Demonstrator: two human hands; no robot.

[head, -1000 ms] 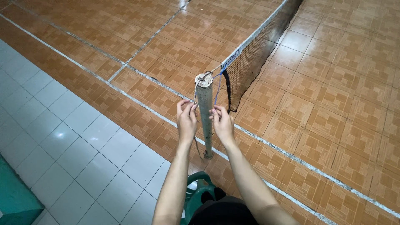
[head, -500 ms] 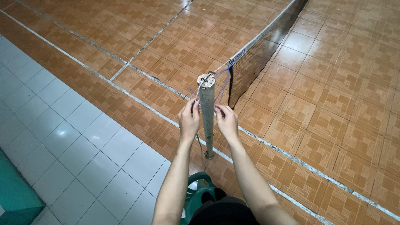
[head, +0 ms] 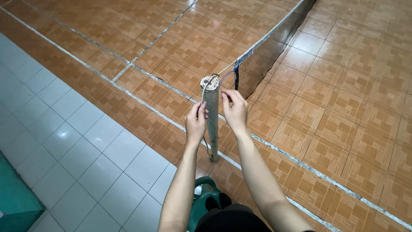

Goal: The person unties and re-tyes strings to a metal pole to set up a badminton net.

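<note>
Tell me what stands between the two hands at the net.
In the head view, the upright grey post stands between the left hand and the right hand. Both hands pinch a thin cord near its top.

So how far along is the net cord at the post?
Done: the net hangs stretched across the court, its cord running over the top of the grey post. In hand: the left hand and right hand pinch the cord on either side of the post, near its top. Left: no finished knot is visible; the cord looks loose between the fingers.
</note>
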